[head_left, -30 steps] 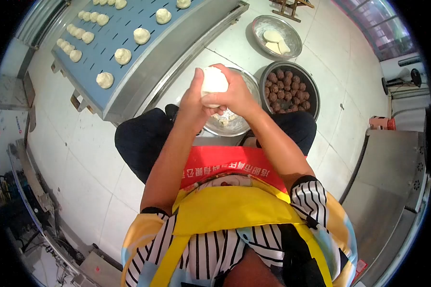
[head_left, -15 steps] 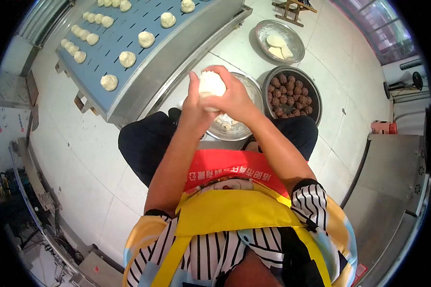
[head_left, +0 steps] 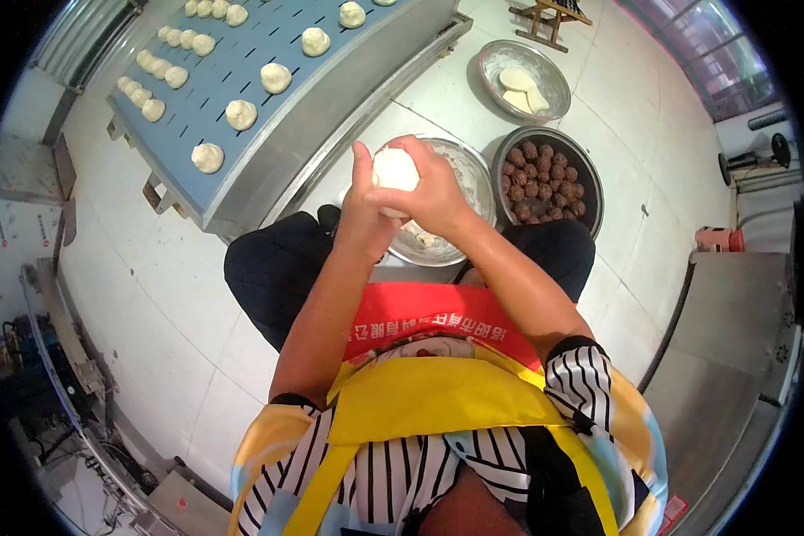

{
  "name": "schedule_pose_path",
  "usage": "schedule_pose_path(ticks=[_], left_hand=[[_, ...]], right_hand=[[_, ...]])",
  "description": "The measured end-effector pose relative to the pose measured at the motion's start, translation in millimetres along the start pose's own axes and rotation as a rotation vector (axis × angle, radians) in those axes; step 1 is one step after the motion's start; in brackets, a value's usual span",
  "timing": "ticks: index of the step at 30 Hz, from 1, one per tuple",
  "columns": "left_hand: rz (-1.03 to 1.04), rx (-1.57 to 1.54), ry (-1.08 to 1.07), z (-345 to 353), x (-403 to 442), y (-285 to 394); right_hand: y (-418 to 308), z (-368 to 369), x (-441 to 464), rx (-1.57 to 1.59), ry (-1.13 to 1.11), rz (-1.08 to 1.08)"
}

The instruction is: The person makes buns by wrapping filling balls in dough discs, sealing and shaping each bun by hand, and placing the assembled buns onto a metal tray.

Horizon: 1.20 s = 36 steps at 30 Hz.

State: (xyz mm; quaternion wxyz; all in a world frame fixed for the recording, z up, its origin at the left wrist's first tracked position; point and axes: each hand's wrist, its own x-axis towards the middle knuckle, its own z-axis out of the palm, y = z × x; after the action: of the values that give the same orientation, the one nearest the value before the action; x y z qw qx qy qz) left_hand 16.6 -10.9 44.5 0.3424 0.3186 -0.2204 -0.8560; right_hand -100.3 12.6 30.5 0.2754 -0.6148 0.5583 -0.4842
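A white dough ball (head_left: pixel 395 171) sits between my two hands, above the near side of a metal bowl (head_left: pixel 475 163) with white flour and scraps in it. My left hand (head_left: pixel 364 204) cups the ball from the left and below, its thumb pointing up. My right hand (head_left: pixel 431 189) wraps round the ball's right side, with the thumb across its near face. To the right of the flour bowl, a dark-rimmed bowl (head_left: pixel 596 192) holds several brown balls (head_left: pixel 543 183). Farther back, a metal bowl (head_left: pixel 558 83) holds flat white dough pieces (head_left: pixel 520 89).
At the upper left, a blue slotted tray surface (head_left: pixel 196 98) in a metal frame (head_left: pixel 330 116) carries several dough balls in rows. A small wooden stool (head_left: pixel 540 25) stands at the back. Metal equipment (head_left: pixel 719 330) is at the right, and machinery (head_left: pixel 36 348) at the left.
The dough ball shows a smoother, rounder top between my hands. Both hands have shifted slightly around it. The surroundings have moved a little right and down in view.
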Motion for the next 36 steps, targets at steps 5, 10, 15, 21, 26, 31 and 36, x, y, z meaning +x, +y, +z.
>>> schedule_pose_path(ticks=[5, 10, 15, 21, 26, 31, 36], left_hand=[[-0.1, -0.149, -0.457, -41, 19, -2], [0.007, 0.044, -0.04, -6, -5, 2], [0.033, 0.075, -0.08, -17, 5, 0], [0.047, 0.08, -0.091, -26, -6, 5], [0.182, -0.023, -0.164, -31, -17, 5], [0.174, -0.03, -0.105, -33, -40, 8], [0.239, 0.048, -0.068, -37, -60, 13]], right_hand=[[-16, -9, -3, 0.13, -0.131, 0.112], [-9, -1, -4, 0.048, -0.026, -0.085], [-14, -3, 0, 0.206, -0.124, 0.129], [-29, -1, -6, 0.16, -0.175, -0.007], [-33, 15, -10, -0.055, -0.132, -0.191], [-49, 17, -17, 0.123, -0.223, -0.052], [-79, 17, -20, 0.314, -0.33, -0.105]])
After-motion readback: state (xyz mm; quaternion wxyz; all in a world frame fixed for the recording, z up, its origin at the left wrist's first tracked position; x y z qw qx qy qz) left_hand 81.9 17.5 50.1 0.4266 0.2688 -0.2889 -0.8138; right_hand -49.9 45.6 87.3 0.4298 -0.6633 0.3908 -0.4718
